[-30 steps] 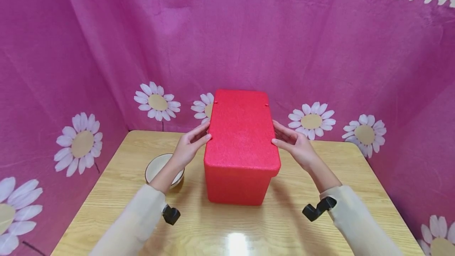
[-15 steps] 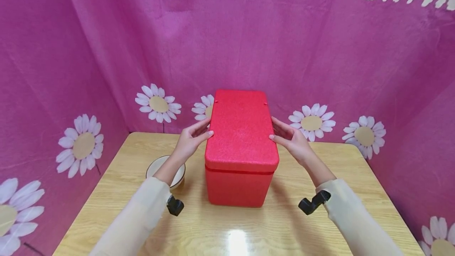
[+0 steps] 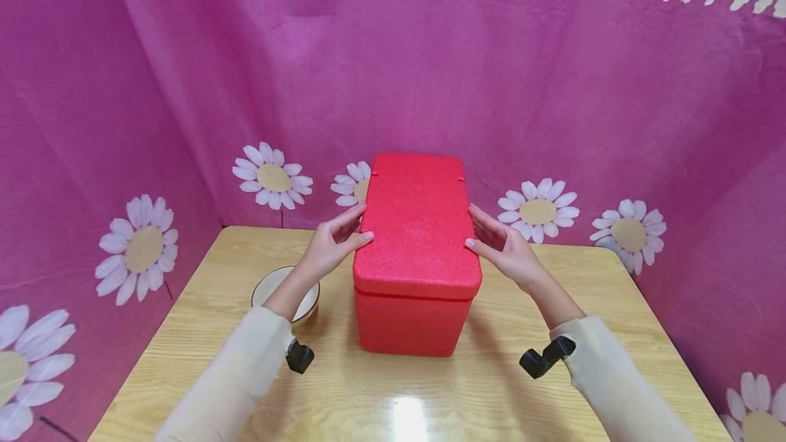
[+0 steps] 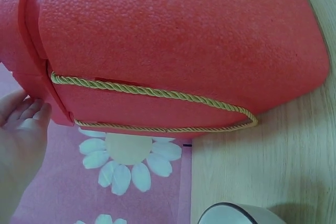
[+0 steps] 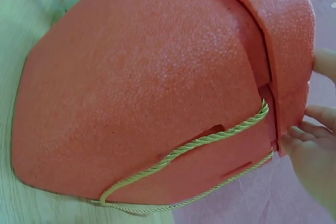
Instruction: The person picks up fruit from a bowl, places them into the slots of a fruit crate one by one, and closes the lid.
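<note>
A red foam box [image 3: 411,326] stands on the table, covered by a matching red lid [image 3: 419,224]. On the lid's left edge, my left hand [image 3: 328,247] has its thumb on top and its fingers along the side. My right hand [image 3: 516,256] holds the opposite edge in the same way. A dark seam runs between lid and box in both wrist views. Gold twisted cord [image 4: 173,95] loops down the box's left side in the left wrist view. Another gold cord [image 5: 210,139] hangs on the other side in the right wrist view.
A cream bowl [image 3: 267,285] with a dark rim stands left of the box, partly behind my left forearm. Light wood forms the tabletop [image 3: 491,394]. Pink cloth [image 3: 417,74] with daisies encloses the table at the back and sides.
The lid, askew with its front right corner overhanging a second ago, now sits squarer over the box. The seam at its front looks narrower than half a second ago. Both hands have kept hold.
</note>
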Tool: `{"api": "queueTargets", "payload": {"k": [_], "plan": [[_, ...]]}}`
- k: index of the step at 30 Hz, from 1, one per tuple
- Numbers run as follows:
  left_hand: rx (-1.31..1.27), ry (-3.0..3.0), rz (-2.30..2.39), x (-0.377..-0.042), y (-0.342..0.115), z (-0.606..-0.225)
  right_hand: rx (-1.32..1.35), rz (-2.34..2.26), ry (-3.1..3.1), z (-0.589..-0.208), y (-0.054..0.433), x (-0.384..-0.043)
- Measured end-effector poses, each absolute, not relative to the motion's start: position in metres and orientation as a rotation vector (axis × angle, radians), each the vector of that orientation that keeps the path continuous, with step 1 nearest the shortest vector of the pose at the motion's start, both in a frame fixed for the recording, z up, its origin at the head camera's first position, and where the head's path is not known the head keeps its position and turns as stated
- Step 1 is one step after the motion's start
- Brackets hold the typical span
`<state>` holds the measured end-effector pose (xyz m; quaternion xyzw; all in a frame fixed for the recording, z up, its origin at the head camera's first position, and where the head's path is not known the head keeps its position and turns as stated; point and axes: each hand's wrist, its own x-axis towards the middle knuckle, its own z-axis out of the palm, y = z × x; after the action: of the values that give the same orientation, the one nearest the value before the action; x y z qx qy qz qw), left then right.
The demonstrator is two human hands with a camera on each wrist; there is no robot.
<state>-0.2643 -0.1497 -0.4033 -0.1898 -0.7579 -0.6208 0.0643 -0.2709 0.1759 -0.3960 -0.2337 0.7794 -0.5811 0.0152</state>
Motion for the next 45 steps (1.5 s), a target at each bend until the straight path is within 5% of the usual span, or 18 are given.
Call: {"api": "queueTargets", "payload": {"k": [32,45], "plan": [[-0.670,-2.347,-1.759,-0.263,-0.161,-0.418,-1.140,-1.315,2.968,-0.396,0.170,-0.264],[-0.899,-2.606,-1.231,-0.249,-0.162,-0.389,-1.164,-0.990,3.001,-0.373,0.169,-0.255]]}}
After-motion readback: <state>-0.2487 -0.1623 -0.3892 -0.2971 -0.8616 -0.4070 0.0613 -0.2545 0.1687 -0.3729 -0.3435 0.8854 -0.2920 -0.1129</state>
